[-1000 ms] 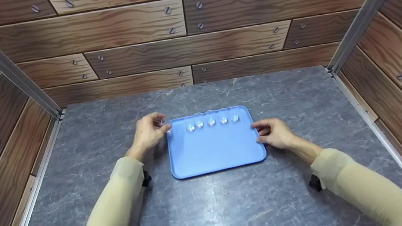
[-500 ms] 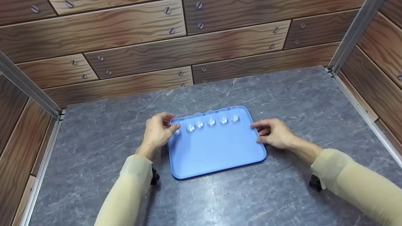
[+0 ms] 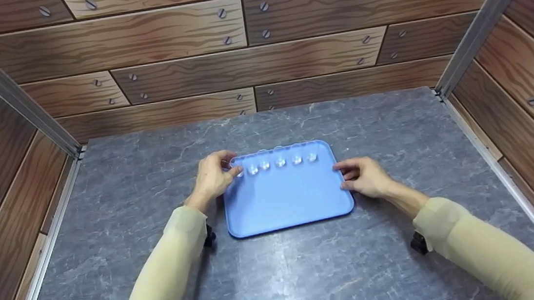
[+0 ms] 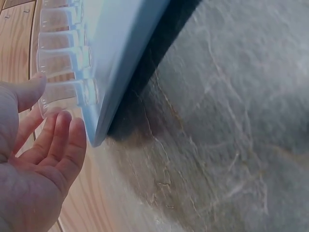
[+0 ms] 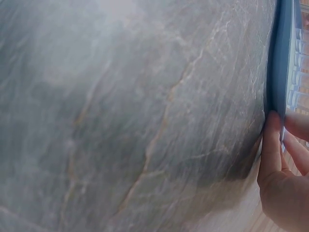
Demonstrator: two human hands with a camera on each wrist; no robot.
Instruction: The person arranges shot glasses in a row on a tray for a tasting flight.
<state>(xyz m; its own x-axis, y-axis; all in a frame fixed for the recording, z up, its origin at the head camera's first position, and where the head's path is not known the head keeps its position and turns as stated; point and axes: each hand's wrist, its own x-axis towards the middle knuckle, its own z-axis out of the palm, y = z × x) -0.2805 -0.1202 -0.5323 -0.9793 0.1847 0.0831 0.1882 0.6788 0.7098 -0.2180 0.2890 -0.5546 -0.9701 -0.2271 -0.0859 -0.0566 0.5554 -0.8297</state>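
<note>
A blue tray [image 3: 287,198] lies on the table, with several clear plastic cups [image 3: 280,160] lined up along its far edge. At the far left corner, my left hand [image 3: 212,179] holds another clear cup [image 4: 63,92] by its rim between thumb and fingers. In the left wrist view this cup stands upright at the end of the row, its base at the tray surface; whether it bears its weight there I cannot tell. On the opposite side, my right hand [image 3: 367,177] pinches the tray's right rim, thumb and fingers on either side of it, as the right wrist view shows.
The table [image 3: 308,268] has a grey marble-patterned top. Wood-plank printed walls [image 3: 177,31] close it in at the back and both sides, with metal posts [image 3: 489,20] at the corners.
My left hand has moved right, bringing its cup from the tray's left edge over the far left corner, close to the row. The right hand and the tray have stayed put.
</note>
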